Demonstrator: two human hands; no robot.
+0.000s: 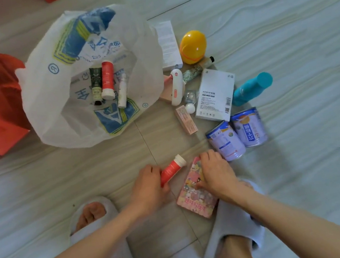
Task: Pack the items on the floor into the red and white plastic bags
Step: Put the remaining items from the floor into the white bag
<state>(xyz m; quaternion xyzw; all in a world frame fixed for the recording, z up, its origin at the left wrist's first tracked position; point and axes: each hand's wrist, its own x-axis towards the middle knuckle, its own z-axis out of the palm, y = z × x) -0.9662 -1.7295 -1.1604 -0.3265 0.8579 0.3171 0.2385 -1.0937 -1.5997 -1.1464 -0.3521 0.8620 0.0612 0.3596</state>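
White plastic bag (48, 106) w/ red tube (107, 79), dark tube (95, 85), white bottle (122, 91) inside

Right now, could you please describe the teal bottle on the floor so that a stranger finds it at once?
Start at the white plastic bag and look right, across the pile of small items. Past the white charger box lies the teal bottle, on its side at the pile's right edge, above two purple cans. It is the only teal item there.

One head-worn wide-angle camera looked steeply down from above at the floor (281, 25), close over the person's forearms and slippered feet, with the white bag (51, 101) farther ahead.
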